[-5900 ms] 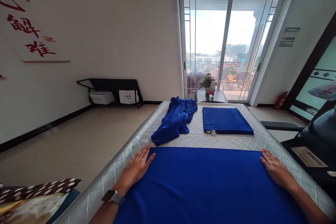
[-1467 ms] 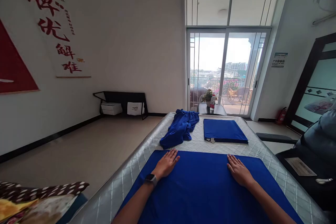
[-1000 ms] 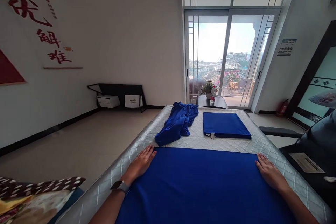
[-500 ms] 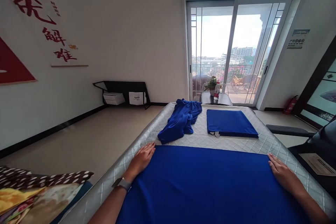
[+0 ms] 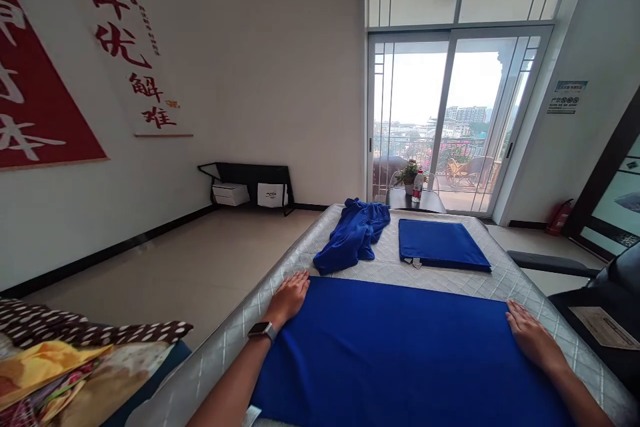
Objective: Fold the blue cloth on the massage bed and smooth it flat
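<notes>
The left hand (image 5: 290,297) is pressing its fingers, close together, on the far left corner of a blue cloth (image 5: 400,353). The right hand (image 5: 535,333) is resting at the far right corner, its fingers also lying flat and close together. The cloth is spreading over the near part of a quilted mattress (image 5: 385,260). Beyond it, a crumpled blue garment (image 5: 353,237) is lying on the left and a folded blue cloth (image 5: 443,243) on the right.
</notes>
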A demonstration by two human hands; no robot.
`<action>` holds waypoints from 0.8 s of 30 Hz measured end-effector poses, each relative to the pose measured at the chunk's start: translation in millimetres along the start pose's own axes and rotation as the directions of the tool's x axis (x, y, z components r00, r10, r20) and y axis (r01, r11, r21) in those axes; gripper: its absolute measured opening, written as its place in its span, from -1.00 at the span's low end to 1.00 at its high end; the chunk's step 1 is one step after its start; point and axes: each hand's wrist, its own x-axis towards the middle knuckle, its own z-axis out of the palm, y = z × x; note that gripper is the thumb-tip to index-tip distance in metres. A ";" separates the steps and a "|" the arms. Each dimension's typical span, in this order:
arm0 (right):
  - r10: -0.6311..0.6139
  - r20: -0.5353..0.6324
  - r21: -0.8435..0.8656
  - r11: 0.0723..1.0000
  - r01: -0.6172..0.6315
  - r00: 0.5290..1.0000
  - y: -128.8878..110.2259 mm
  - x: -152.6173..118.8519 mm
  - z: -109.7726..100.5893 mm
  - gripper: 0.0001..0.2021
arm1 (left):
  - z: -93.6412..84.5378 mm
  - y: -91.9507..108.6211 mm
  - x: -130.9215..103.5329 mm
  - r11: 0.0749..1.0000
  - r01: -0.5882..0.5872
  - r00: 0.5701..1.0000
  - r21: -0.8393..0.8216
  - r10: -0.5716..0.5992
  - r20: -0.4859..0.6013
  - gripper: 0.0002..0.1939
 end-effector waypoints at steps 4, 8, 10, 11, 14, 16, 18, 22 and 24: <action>0.018 -0.047 -0.091 0.996 -0.022 0.999 -19.9 -6.2 -22.5 -0.34 | -21.0 13.0 -3.6 1.000 0.017 0.998 -0.008 -0.018 -0.057 -0.46; -0.103 -0.078 -0.128 0.987 0.092 0.992 -81.1 -15.4 -52.5 -0.37 | -38.9 56.6 -13.1 0.997 -0.064 0.991 -0.039 0.059 -0.116 -0.44; -0.169 -0.035 -0.078 0.983 0.166 0.985 -134.0 -23.6 -65.4 -0.38 | -36.9 96.4 -21.8 0.984 -0.169 0.982 -0.062 0.162 -0.101 -0.44; -0.201 -0.007 -0.027 0.979 0.201 0.980 -163.9 -28.7 -70.1 -0.38 | -32.7 119.3 -27.1 0.971 -0.229 0.971 -0.075 0.222 -0.086 -0.44; -0.333 0.082 0.121 0.939 0.322 0.939 -250.5 -46.3 -73.6 -0.38 | -11.6 185.9 -45.3 0.918 -0.381 0.924 -0.108 0.378 -0.053 -0.44; -0.405 0.131 0.161 0.910 0.383 0.905 -292.2 -57.5 -67.3 -0.39 | 3.8 217.2 -56.1 0.883 -0.449 0.893 -0.136 0.446 -0.058 -0.44; -0.427 0.179 0.171 0.901 0.400 0.886 -315.0 -66.3 -58.3 -0.40 | 15.7 233.5 -63.5 0.868 -0.472 0.881 -0.155 0.470 -0.051 -0.43; -0.343 0.237 0.175 0.935 0.307 0.909 -317.2 -72.4 -51.0 -0.38 | 23.4 234.4 -68.5 0.895 -0.423 0.902 -0.141 0.431 0.031 -0.39; -0.309 0.255 0.187 0.945 0.266 0.916 -306.0 -71.3 -54.3 -0.34 | 20.9 226.5 -69.1 0.900 -0.415 0.902 -0.132 0.426 0.068 -0.37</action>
